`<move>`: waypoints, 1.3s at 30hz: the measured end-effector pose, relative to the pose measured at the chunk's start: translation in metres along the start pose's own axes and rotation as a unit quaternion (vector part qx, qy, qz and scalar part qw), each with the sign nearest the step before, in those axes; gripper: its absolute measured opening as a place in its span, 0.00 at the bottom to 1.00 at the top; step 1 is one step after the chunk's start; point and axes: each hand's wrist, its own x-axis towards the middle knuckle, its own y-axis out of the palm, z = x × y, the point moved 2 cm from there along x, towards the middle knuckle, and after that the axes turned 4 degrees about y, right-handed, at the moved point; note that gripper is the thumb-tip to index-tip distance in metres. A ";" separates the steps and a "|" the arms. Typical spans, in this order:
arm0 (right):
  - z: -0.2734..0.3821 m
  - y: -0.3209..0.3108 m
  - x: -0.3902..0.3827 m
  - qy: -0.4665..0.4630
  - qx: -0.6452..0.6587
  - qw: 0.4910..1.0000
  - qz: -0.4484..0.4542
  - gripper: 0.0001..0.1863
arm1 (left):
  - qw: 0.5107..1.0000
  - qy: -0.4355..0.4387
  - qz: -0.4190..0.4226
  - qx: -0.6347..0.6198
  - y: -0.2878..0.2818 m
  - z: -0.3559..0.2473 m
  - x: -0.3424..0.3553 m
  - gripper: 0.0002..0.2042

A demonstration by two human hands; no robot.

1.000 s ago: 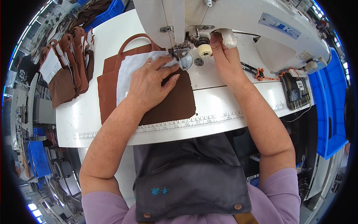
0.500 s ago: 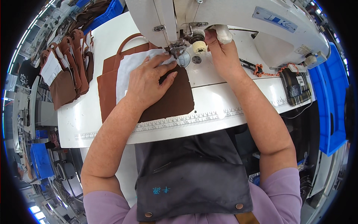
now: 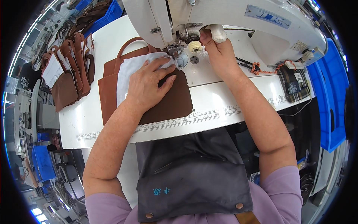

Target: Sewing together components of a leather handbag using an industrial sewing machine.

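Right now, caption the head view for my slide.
Left hand rests on white fabric and a dark brown panel at a sewing machine, right hand beside its cream knob.

The worktop (image 3: 212,98) is viewed from the wearer's head, steeply downward, at close range; straight edges are bowed by the fisheye lens.

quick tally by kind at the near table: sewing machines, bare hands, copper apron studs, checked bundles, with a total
Sewing machine: 1
Left hand and right hand: 2
Copper apron studs: 2
Checked bundle: 1
Total: 6
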 end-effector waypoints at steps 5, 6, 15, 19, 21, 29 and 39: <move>-0.001 -0.001 -0.001 -0.012 -0.003 1.000 0.007 0.25 | 1.000 -0.015 0.013 -0.008 0.000 0.002 0.000 0.13; -0.001 -0.001 -0.002 -0.014 0.005 1.000 0.005 0.28 | 1.000 -0.013 0.011 -0.006 0.000 0.002 0.000 0.13; -0.002 -0.001 -0.001 -0.008 0.028 1.000 0.012 0.29 | 1.000 -0.019 -0.004 -0.020 0.004 0.005 0.004 0.12; -0.002 0.000 0.000 -0.003 0.017 1.000 0.008 0.25 | 1.000 -0.017 -0.004 -0.010 0.005 0.007 0.005 0.12; -0.001 -0.001 0.001 0.001 0.015 1.000 0.012 0.23 | 1.000 -0.019 -0.006 -0.014 0.005 0.008 0.006 0.12; 0.000 -0.002 0.002 0.019 0.034 0.999 0.020 0.19 | 1.000 -0.006 0.004 0.003 0.003 0.005 0.003 0.13; -0.009 -0.003 0.005 0.066 -0.012 0.997 0.030 0.16 | 0.999 0.006 -0.008 -0.035 0.003 0.005 0.001 0.12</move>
